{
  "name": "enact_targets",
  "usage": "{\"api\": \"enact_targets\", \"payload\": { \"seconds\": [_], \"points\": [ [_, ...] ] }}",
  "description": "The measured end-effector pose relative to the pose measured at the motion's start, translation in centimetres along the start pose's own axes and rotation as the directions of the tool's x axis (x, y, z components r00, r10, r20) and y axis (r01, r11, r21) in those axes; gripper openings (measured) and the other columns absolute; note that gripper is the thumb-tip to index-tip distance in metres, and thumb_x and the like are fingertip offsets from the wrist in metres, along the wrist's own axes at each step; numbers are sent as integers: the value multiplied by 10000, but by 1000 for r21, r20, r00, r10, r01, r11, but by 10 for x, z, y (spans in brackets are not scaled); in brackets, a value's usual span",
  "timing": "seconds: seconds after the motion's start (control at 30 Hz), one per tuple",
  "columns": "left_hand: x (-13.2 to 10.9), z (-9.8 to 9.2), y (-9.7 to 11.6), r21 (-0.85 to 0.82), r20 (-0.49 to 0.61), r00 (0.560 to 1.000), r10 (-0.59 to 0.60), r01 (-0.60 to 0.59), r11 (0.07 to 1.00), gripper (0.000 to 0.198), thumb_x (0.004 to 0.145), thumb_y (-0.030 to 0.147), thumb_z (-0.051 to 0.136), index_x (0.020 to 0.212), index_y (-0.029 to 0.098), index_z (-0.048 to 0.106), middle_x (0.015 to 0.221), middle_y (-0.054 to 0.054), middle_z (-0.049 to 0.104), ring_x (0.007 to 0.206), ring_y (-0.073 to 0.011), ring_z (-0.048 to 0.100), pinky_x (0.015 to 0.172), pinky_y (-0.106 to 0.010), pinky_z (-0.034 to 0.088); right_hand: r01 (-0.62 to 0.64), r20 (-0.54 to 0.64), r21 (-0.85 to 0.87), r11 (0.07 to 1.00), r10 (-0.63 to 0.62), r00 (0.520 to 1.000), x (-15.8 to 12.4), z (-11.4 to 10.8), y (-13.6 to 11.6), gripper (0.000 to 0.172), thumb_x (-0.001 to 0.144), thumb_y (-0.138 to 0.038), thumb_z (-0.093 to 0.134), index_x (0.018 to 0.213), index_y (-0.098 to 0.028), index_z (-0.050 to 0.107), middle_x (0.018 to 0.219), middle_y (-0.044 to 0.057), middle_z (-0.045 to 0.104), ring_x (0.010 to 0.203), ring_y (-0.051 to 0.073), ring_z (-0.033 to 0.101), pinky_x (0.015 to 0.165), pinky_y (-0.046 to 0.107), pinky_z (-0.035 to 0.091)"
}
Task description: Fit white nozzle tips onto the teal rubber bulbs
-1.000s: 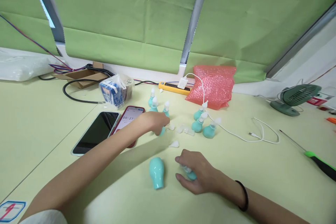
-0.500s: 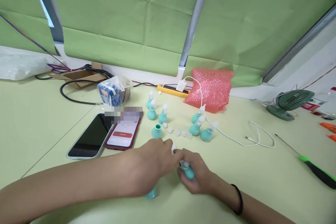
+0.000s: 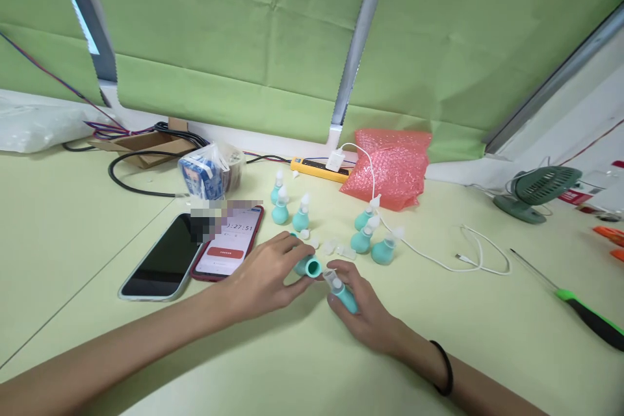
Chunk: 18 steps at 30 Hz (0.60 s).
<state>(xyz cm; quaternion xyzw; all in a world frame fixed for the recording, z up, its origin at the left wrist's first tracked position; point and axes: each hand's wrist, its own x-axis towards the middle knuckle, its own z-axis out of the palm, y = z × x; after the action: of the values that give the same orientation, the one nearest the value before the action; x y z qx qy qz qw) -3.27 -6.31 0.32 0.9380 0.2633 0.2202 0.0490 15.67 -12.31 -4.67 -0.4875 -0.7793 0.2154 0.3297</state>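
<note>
Both hands grip teal bulbs — open table rightward.

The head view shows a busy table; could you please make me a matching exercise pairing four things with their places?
Things:
1. open teal bulb
2. capped teal bulb
3. green-handled screwdriver
4. dark-screened phone

Places:
A. far right on the table
B. in the right hand
C. left of the red-cased phone
D. in the left hand

Pairs: 1-D, 2-B, 3-A, 4-C

Pale green surface strewn with small items

Two phones, upright teal bulb bottles, loose clear caps, pink bubble wrap, white cable, green-handled screwdriver, desk fan, yellow power strip.
</note>
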Motion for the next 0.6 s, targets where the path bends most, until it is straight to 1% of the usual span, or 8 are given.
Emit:
{"api": "enact_targets", "payload": {
  "seconds": [0.07, 0.1, 0.17, 0.23, 0.3, 0.37, 0.5, 0.6],
  "points": [
    [-6, 17, -3, 46, -152, 988, -5, 12, 999, 215, 796, 286, 452, 948, 153, 525, 906, -96, 532, 820, -192, 477, 679, -292, 407, -52, -93, -6, 999, 51, 994, 1, 2, 5, 353, 778, -144, 411, 1108, -202, 301, 871, 57, 594, 654, 155, 548, 607, 272, 448],
    [-9, 24, -5, 113, -186, 982, 14, 7, 994, 207, 794, 290, 458, 938, 165, 538, 920, -104, 529, 808, -202, 478, 671, -310, 403, -73, -144, -2, 997, 72, 987, 1, 3, 8, 355, 786, -148, 403, 1119, -204, 291, 929, 75, 592, 683, 158, 558, 623, 277, 453],
    [-13, 36, -6, 235, -208, 977, 38, 12, 972, 199, 799, 292, 454, 936, 189, 555, 890, -102, 541, 764, -213, 485, 642, -335, 393, -70, -237, -7, 998, 67, 969, 1, 4, 14, 356, 797, -156, 397, 1130, -206, 281, 1023, 101, 569, 735, 164, 566, 662, 290, 455],
    [-13, 43, -9, 303, -196, 980, 40, 22, 953, 219, 812, 287, 432, 978, 197, 545, 834, -90, 564, 730, -217, 497, 611, -341, 385, -10, -279, -32, 999, 1, 960, 0, 5, 19, 343, 796, -161, 402, 1119, -207, 294, 1013, 99, 569, 762, 169, 562, 692, 301, 449],
    [-12, 47, -12, 314, -178, 983, 43, 16, 949, 256, 821, 270, 413, 1040, 176, 510, 811, -82, 584, 725, -214, 518, 591, -331, 387, 58, -247, -32, 998, -64, 967, -2, 5, 20, 325, 796, -162, 402, 1104, -208, 309, 925, 78, 586, 721, 161, 555, 672, 292, 448],
    [-11, 50, -14, 281, -172, 984, 45, 5, 960, 282, 828, 254, 400, 1080, 149, 470, 799, -68, 604, 711, -192, 546, 575, -306, 398, 85, -180, 4, 996, -83, 980, -4, 4, 19, 326, 801, -159, 390, 1110, -208, 300, 854, 57, 585, 638, 142, 537, 622, 274, 447],
    [-12, 54, -13, 163, -174, 985, 9, 19, 987, 234, 841, 283, 387, 1015, 160, 483, 708, -15, 628, 643, -137, 579, 560, -254, 421, 70, -134, 66, 995, -60, 989, -5, 5, 17, 361, 811, -155, 373, 1149, -204, 256, 867, 60, 568, 621, 133, 518, 609, 277, 446],
    [-12, 54, -11, 130, -192, 981, -29, 55, 990, 229, 844, 288, 387, 1018, 166, 474, 720, -10, 632, 638, -126, 589, 569, -235, 441, 62, -112, 98, 993, -51, 992, -5, 6, 19, 377, 812, -152, 375, 1159, -200, 237, 878, 67, 558, 619, 130, 511, 592, 274, 442]
  ]
}}
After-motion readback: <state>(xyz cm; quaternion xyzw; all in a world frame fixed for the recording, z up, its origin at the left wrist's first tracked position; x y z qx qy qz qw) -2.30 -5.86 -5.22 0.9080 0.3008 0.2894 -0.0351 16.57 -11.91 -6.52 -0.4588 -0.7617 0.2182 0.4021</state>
